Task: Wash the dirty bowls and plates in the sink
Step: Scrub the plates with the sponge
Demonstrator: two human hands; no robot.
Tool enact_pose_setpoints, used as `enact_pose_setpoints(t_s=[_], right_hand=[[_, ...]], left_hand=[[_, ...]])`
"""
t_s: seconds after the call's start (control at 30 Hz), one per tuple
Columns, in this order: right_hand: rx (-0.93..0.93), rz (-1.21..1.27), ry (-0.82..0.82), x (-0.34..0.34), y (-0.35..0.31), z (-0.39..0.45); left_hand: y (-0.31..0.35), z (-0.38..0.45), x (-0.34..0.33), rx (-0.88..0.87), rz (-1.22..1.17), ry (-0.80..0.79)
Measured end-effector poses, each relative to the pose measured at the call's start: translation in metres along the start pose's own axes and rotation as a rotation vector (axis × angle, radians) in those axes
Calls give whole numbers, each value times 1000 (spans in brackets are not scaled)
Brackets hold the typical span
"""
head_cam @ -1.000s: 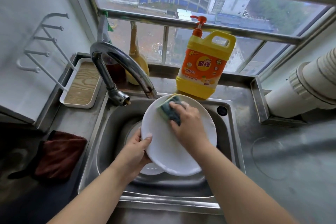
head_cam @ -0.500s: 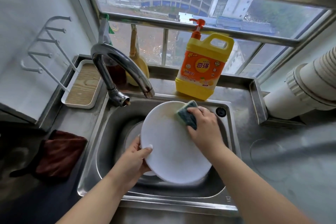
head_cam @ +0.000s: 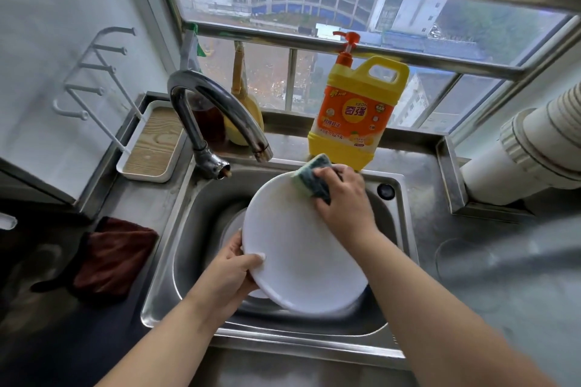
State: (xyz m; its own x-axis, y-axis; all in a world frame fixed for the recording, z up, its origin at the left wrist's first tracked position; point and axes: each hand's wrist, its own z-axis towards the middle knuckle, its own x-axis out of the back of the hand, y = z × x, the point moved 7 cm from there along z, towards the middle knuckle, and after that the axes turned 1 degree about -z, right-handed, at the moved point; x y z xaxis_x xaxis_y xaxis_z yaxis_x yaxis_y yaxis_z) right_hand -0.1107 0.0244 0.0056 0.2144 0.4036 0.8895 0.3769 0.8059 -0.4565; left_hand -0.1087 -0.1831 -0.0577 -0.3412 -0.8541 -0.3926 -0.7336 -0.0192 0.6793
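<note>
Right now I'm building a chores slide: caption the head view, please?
Left hand holds a white plate over the sink while the right hand scrubs its far rim with a sponge.

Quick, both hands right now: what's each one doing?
Left hand: grips the near-left rim of the round white plate, tilted over the steel sink.
Right hand: holds the green scrubbing sponge against the plate's far rim.

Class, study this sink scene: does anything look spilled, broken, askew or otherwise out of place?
Nothing stands out. The left hand holds the white plate tilted over the sink, and the right hand presses the sponge on its far rim.
</note>
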Motion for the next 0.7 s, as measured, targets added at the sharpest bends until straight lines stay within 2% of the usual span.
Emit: enact_pose_setpoints(t_s=[0.17, 0.33, 0.5, 0.6, 0.7], right_hand=[[-161, -135, 14, 8, 36, -30], [-218, -73, 30, 6, 30, -33], [52, 94, 28, -5, -39, -19], [223, 113, -69, -15, -61, -32], [341, 55, -208, -17, -47, -49]], left_hand=[[0, -1, 6, 0, 4, 19], [-3, -7, 1, 9, 41, 12], [4, -3, -16, 7, 45, -27], [10, -1, -16, -17, -6, -31], [12, -2, -12, -28, -32, -37]])
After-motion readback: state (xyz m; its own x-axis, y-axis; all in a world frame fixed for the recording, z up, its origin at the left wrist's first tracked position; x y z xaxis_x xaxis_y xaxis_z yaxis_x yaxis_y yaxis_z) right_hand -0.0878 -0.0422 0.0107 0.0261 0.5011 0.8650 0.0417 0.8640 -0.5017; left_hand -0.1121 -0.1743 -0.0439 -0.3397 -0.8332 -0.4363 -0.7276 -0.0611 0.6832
